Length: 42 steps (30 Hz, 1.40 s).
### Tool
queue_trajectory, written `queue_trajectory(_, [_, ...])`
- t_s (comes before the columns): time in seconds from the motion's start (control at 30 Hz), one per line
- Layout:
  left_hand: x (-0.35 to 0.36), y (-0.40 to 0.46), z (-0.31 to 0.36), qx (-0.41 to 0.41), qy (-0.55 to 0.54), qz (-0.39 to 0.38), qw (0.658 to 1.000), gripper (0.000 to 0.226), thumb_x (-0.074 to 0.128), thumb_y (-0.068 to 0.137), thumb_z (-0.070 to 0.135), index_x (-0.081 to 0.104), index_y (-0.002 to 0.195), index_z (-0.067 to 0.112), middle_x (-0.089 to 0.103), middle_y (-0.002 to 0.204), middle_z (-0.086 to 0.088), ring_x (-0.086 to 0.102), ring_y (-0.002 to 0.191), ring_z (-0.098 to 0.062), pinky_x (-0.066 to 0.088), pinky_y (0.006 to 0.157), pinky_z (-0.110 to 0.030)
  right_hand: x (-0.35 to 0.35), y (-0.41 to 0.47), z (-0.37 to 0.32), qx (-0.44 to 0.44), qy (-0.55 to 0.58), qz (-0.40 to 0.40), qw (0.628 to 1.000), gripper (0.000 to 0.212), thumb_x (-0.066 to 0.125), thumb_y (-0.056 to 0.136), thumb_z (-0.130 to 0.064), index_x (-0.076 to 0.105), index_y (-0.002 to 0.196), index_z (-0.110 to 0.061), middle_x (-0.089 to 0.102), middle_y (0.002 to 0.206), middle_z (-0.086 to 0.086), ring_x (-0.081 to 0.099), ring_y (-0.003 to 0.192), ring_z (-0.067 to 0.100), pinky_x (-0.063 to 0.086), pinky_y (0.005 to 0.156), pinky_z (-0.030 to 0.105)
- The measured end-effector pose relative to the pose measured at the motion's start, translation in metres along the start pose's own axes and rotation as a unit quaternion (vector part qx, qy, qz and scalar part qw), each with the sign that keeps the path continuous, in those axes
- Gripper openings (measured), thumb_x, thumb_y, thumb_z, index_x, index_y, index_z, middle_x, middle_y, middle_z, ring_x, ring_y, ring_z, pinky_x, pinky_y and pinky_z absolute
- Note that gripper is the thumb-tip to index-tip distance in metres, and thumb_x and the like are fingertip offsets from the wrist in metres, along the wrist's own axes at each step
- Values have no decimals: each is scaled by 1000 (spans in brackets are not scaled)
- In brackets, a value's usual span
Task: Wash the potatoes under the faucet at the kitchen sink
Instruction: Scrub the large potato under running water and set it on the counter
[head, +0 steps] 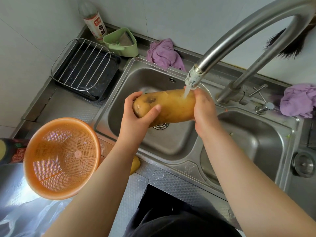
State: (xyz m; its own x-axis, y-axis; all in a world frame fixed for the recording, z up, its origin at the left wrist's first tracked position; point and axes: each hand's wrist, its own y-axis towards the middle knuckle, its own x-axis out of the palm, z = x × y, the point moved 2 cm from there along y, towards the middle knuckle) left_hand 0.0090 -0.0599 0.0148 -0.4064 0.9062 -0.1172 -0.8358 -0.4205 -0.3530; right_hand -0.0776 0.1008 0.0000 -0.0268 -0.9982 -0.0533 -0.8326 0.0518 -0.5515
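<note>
A long yellow-brown potato (172, 105) lies level over the left basin of the steel sink (119, 93). My left hand (138, 115) grips its left end, thumb across the front. Around its right end curls my right hand (204, 108). Water runs from the curved steel faucet (222, 47) onto the potato's right part, close to my right fingers. A second yellowish potato (135, 164) peeks out from under my left forearm on the counter edge.
An orange mesh colander (61, 158) stands tilted on the counter at the left. A wire rack over a black tray (85, 69), a green strainer (123, 42), a vinegar bottle (94, 21) and purple cloths (164, 53) line the back. The right basin (256, 142) sits beside.
</note>
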Motion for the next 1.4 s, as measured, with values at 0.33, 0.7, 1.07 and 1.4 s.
queue_trajectory(0.33, [-1, 9, 5, -59, -12, 76, 995, 48, 80, 80, 42, 59, 122, 29, 64, 116, 3, 66, 106, -19, 62, 86, -46, -3, -4, 3, -58, -94, -141, 984, 68, 71, 71, -46, 49, 133, -30, 57, 115, -16, 61, 110, 12, 53, 98, 42])
queue_trajectory(0.7, [2, 4, 8, -3, 27, 91, 996, 49, 79, 84, 33, 57, 127, 26, 61, 114, 10, 63, 102, -7, 58, 91, -35, -8, 1, -12, -2, -64, -209, 976, 17, 60, 95, -30, 56, 107, -41, 56, 115, -14, 57, 115, 19, 50, 99, 53])
queue_trajectory(1.07, [8, 3, 12, 106, 138, 46, 984, 62, 82, 79, 33, 52, 132, 23, 56, 128, 1, 57, 115, -10, 49, 90, -14, 1, 15, -11, 67, -56, -90, 992, 18, 65, 81, -38, 66, 98, -32, 70, 113, 2, 67, 106, 30, 59, 77, 60])
queue_trajectory(1.4, [-1, 13, 3, -97, -90, 38, 991, 73, 81, 71, 44, 53, 136, 26, 61, 128, 0, 66, 113, -18, 59, 94, -44, -2, -2, -2, -160, -18, -36, 986, 17, 50, 86, -27, 65, 92, -28, 66, 94, -10, 60, 92, 6, 47, 88, 31])
